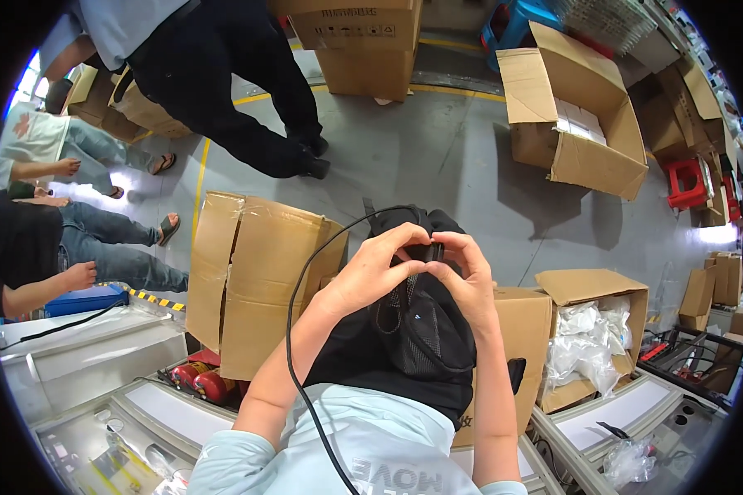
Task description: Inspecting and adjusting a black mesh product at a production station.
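In front of my lap, my left hand (pixel 378 266) and my right hand (pixel 469 276) meet at their fingertips. Thumbs and forefingers of both pinch a small black part (pixel 435 251), whose kind I cannot make out. A black cable (pixel 291 330) rises past my left forearm and curves over toward the fingers; where it ends is hidden. Below the hands, a black mesh pouch (pixel 428 334) with a cord lies on my dark-clothed lap.
Closed cardboard boxes (pixel 264 280) stand at my left. On the right is an open carton (pixel 590 346) of clear plastic bags. Farther off, another open carton (pixel 582 153) holds white boxes. Red cylinders (pixel 202 379) sit low left. A person (pixel 223 74) stands ahead; others are at left.
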`<action>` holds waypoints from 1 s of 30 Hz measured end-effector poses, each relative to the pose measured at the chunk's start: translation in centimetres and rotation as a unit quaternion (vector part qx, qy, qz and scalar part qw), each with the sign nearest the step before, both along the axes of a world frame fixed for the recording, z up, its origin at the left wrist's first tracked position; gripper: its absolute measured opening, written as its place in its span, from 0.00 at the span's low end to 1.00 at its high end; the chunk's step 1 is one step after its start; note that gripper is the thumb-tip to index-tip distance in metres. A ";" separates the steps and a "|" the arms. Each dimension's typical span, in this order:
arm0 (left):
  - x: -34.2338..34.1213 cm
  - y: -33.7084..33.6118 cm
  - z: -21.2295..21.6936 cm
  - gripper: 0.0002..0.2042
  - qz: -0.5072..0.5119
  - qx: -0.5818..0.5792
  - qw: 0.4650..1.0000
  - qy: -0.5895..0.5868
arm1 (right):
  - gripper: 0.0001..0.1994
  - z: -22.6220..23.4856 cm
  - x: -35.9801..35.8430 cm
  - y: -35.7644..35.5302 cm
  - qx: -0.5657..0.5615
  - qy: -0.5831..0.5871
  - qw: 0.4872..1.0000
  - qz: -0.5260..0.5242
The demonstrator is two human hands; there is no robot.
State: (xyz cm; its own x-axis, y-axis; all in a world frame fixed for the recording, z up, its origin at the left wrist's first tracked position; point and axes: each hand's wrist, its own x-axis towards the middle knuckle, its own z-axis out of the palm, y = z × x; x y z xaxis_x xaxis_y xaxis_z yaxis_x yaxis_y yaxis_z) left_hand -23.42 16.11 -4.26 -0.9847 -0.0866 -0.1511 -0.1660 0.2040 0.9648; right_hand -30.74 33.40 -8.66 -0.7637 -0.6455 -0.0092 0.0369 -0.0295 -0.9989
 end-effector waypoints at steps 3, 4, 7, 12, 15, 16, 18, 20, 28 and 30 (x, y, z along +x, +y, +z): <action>0.2 -0.4 -0.5 0.15 0.001 0.002 1.000 0.010 | 0.18 0.3 0.1 -0.3 0.024 0.041 0.999 0.011; 0.3 -0.6 -0.5 0.15 0.002 0.000 1.000 0.012 | 0.18 0.6 0.0 -0.4 0.023 0.024 0.999 0.034; 0.3 -1.0 -0.4 0.15 -0.008 0.009 1.000 -0.016 | 0.18 0.9 0.0 -0.5 0.032 0.028 0.998 0.049; 0.8 -0.6 -0.7 0.14 0.033 -0.031 0.999 -0.012 | 0.18 0.8 0.0 -0.7 0.022 0.007 0.999 0.049; 0.7 -1.2 -1.4 0.11 0.023 -0.073 0.997 0.023 | 0.18 0.6 0.0 -0.7 0.020 -0.008 0.998 0.057; 0.6 -1.4 -1.7 0.11 0.023 -0.074 0.997 0.024 | 0.17 0.6 -0.1 -0.7 0.017 -0.019 0.998 0.061; 0.4 -1.8 -2.3 0.09 0.022 0.041 0.999 -0.021 | 0.17 0.7 -0.1 -0.8 0.018 -0.013 0.997 0.068; 0.5 -2.1 -2.9 0.08 0.024 0.094 0.995 -0.024 | 0.17 0.8 0.0 -0.9 0.011 -0.047 0.995 0.082; 0.8 -2.3 -4.2 0.07 0.021 0.247 0.968 -0.045 | 0.16 -1.4 0.0 -1.2 -0.067 -0.205 0.975 0.057; 0.9 -2.2 -4.9 0.07 0.038 0.269 0.961 -0.041 | 0.16 -1.4 0.2 -1.5 -0.064 -0.210 0.974 0.045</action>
State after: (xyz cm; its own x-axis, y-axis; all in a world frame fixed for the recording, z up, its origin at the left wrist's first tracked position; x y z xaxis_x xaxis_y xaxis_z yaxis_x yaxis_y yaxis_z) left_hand -22.53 13.94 -9.19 -0.9618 -0.0447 -0.2700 -0.2398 -0.3373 0.9103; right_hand -30.50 31.89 -10.11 -0.6502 -0.7258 -0.2244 0.4506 -0.1307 -0.8831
